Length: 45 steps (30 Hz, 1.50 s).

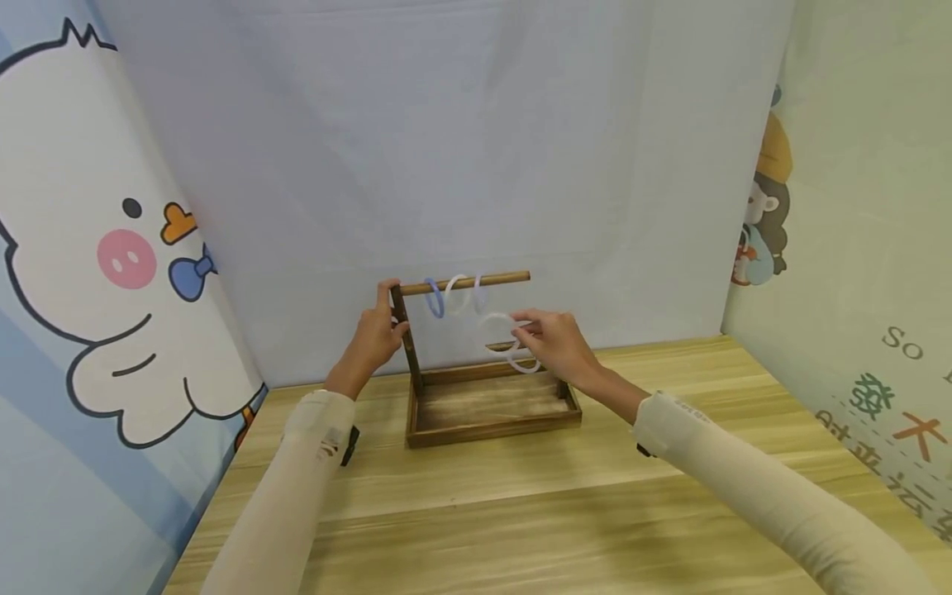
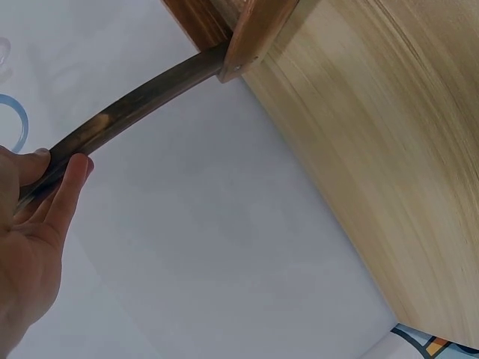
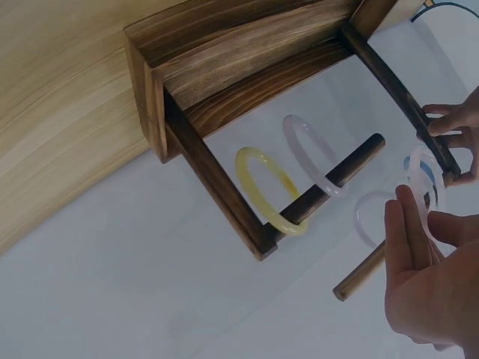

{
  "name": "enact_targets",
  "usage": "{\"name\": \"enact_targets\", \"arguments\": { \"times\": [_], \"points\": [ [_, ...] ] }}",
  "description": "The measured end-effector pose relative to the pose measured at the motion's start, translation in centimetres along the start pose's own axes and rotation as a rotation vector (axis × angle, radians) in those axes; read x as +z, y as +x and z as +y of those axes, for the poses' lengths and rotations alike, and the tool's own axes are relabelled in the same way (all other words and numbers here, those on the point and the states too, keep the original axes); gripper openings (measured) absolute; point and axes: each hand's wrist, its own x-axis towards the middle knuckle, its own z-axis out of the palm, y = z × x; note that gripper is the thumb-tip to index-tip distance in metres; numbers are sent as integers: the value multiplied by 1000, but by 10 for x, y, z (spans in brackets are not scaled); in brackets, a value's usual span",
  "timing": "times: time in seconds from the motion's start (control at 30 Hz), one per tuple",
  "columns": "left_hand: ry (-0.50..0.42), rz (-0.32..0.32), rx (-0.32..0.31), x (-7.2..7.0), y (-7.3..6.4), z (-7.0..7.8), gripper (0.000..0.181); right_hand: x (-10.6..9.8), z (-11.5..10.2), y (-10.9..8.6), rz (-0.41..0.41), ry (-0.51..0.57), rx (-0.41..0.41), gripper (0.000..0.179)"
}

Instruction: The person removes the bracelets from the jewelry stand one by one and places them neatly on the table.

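Note:
A dark wooden bangle stand (image 1: 491, 429) has a tray base and two posts, each bearing a bar. My left hand (image 1: 373, 337) holds the left post (image 2: 123, 112) near its top, thumb on one side and fingers on the other. With thumb and fingers, my right hand (image 1: 559, 340) pinches a whitish translucent bangle (image 3: 440, 187) in front of the stand, below the upper bar (image 1: 513, 277). On that bar hang a blue bangle (image 1: 437, 306), a white bangle (image 1: 449, 293) and a pale lavender bangle (image 1: 478, 293). The lower bar (image 3: 363, 159) carries a yellow bangle (image 3: 251, 196) and a pale pinkish bangle (image 3: 301, 157).
The stand sits toward the back of a light wood-grain table (image 1: 476, 521). Behind it hangs a plain pale cloth (image 1: 461, 149). Printed cartoon panels flank the table, a white character (image 1: 67, 182) at left and a green wall (image 1: 855, 248) at right.

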Motion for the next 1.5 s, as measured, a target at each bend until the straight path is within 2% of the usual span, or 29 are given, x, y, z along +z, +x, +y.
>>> {"name": "enact_targets", "arguments": {
  "times": [0.3,0.47,0.8,1.03,1.27,1.37,1.5],
  "points": [
    [2,-17,-27,-1,2,3,74,17,-19,-8,-57,30,-59,25],
    [-1,-17,-17,-1,4,3,74,29,-25,-14,-77,31,-70,25],
    [19,2,7,-2,2,3,74,63,-30,-25,-206,123,-52,27],
    [13,2,7,-1,-1,2,74,87,-34,-35,-249,100,-36,26],
    [13,0,-4,-1,-4,0,73,112,-30,-46,-313,139,-22,22],
    [4,-1,7,-1,-4,1,73,119,-28,-49,-333,163,-18,20],
    [8,2,8,-3,-3,1,73,125,-27,-52,-393,254,17,19]
  ]
}}
